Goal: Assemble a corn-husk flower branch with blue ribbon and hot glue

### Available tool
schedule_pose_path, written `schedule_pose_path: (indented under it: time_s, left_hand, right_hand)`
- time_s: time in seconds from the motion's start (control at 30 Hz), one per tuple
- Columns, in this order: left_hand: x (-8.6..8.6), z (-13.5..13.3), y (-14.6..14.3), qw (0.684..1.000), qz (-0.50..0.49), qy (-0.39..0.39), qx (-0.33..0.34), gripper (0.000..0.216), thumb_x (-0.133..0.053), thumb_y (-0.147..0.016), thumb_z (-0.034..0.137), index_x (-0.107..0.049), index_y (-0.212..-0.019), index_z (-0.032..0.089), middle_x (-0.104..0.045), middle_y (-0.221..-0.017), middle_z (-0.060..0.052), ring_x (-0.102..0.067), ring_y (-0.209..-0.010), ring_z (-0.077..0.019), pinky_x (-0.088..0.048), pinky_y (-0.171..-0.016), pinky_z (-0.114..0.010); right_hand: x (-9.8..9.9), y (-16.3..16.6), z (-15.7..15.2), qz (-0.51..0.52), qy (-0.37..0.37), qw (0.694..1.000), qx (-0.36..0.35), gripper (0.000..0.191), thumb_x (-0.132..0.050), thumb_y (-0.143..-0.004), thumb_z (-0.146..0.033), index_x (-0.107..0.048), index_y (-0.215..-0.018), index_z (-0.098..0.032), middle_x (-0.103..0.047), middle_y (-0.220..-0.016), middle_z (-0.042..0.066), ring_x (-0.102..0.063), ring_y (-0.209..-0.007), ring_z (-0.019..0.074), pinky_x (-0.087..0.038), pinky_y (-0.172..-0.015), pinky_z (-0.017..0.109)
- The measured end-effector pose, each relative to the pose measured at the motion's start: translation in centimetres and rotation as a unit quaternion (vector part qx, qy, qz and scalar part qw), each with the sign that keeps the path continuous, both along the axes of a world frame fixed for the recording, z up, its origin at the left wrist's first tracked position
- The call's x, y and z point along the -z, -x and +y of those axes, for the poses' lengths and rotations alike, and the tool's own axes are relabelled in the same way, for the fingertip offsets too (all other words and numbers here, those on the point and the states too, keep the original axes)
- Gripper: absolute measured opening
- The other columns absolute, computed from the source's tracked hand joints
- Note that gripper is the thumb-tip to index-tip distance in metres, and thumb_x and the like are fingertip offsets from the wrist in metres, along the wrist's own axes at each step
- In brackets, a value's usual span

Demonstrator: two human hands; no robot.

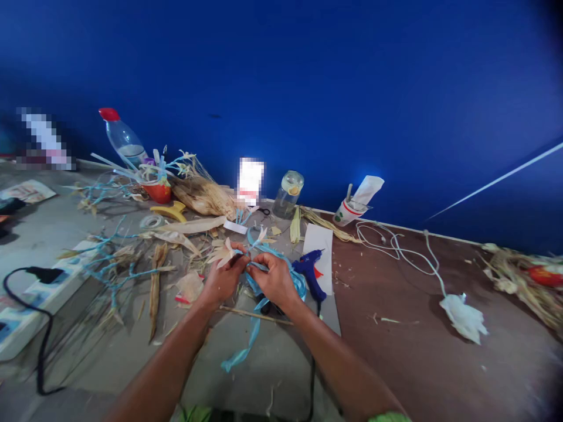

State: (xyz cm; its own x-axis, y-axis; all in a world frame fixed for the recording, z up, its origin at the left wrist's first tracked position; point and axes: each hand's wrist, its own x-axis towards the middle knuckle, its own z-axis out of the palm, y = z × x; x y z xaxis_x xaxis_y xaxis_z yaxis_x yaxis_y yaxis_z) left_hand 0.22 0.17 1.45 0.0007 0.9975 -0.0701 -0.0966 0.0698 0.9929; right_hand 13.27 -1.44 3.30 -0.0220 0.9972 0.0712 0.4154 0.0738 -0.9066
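My left hand (226,275) is closed around the base of a pale flower (222,253) that looks made of dried husk; its petals point up and left. Close beside it, my right hand (275,280) pinches with thumb and forefinger at a thin blue ribbon (253,337). The two hands almost meet, and the exact grip between the fingertips is partly hidden. From below the hands the ribbon trails toward the front of the table. More blue ribbon (299,284) lies looped behind my right wrist. A blue glue gun (313,275) rests just right of that hand.
Blue-wrapped stems (114,281), husk strips (193,225) and a white power strip (48,299) lie left. A tilted bottle (125,140), a red pot (157,192), a glass jar (288,193) and a cup (347,212) stand behind. A white cable (417,258) crosses the brown tabletop.
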Motion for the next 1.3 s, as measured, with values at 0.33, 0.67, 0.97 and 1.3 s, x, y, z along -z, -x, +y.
schedule_pose_path:
  time_s: [0.33,0.67,0.97,1.3]
  left_hand:
    - [-0.3,0.3,0.4,0.996,0.046,-0.012,0.077,0.018,-0.061,-0.068,0.035,-0.054,-0.07,0.018,-0.055,-0.059,0.003,-0.051,-0.059,-0.0134,-0.043,-0.062,-0.027]
    - [-0.6,0.4,0.8,0.99,-0.094,0.045,0.1,0.024,-0.071,-0.064,0.031,-0.057,-0.071,0.013,-0.057,-0.061,0.002,-0.055,-0.053,-0.0114,-0.048,-0.056,-0.025]
    - [-2.4,0.6,2.2,0.962,-0.265,0.039,0.051,0.027,-0.075,-0.061,0.02,-0.056,-0.08,0.017,-0.062,-0.07,0.001,-0.056,-0.049,-0.0083,-0.051,-0.052,-0.024]
    - [-3.1,0.5,2.9,0.94,-0.338,0.006,0.035,0.026,-0.075,-0.06,0.012,-0.06,-0.081,0.017,-0.064,-0.069,-0.001,-0.054,-0.046,-0.0068,-0.054,-0.056,-0.027]
  right_hand:
    - [0.7,0.0,0.3,0.271,0.175,0.946,-0.025,0.027,-0.058,-0.069,-0.041,-0.054,-0.062,-0.016,-0.033,-0.045,-0.008,-0.024,-0.041,0.0051,-0.018,-0.041,0.02]
    - [0.1,-2.9,1.6,0.168,0.185,0.963,-0.096,0.02,-0.067,-0.063,-0.033,-0.059,-0.067,-0.015,-0.052,-0.055,-0.005,-0.04,-0.049,0.0064,-0.031,-0.049,0.019]
    - [-3.7,-6.6,2.8,0.025,0.138,0.971,-0.193,0.026,-0.068,-0.063,-0.028,-0.06,-0.086,-0.017,-0.057,-0.068,-0.002,-0.05,-0.061,0.0103,-0.038,-0.058,0.022]
    - [-11.0,-10.8,7.9,-0.213,-0.172,0.962,0.005,0.02,-0.057,-0.068,-0.014,-0.063,-0.087,-0.016,-0.056,-0.07,0.0,-0.049,-0.063,0.011,-0.039,-0.062,0.025]
